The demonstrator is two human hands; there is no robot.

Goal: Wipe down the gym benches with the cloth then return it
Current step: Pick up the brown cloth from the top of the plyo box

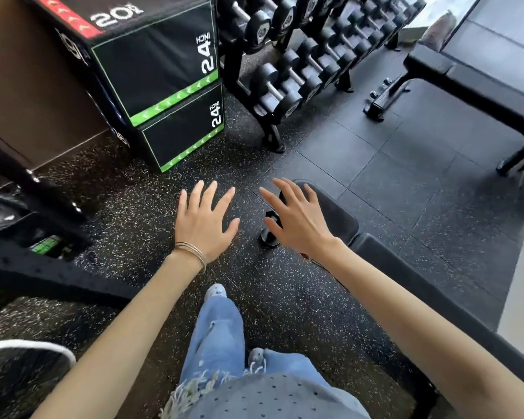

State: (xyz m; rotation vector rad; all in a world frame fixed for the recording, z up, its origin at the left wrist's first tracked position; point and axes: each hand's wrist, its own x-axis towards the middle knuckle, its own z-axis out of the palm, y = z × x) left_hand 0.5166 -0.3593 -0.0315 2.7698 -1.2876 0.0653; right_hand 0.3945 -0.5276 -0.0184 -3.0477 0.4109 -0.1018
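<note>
Both hands reach forward with fingers spread wide, holding nothing: the left hand [204,220] over the speckled floor [127,207], the right hand [297,219] above the end of the near bench [338,217]. A second bench [466,83] stands well apart at right, near a dumbbell rack [300,58] and stacked jump boxes [158,86].

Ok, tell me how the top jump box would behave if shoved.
The top box looks soft-covered with stitched seams, so probably foam: light for its bulk, not fragile. It sits flat on the lower box, so it would likely slide rather than roll.
</note>
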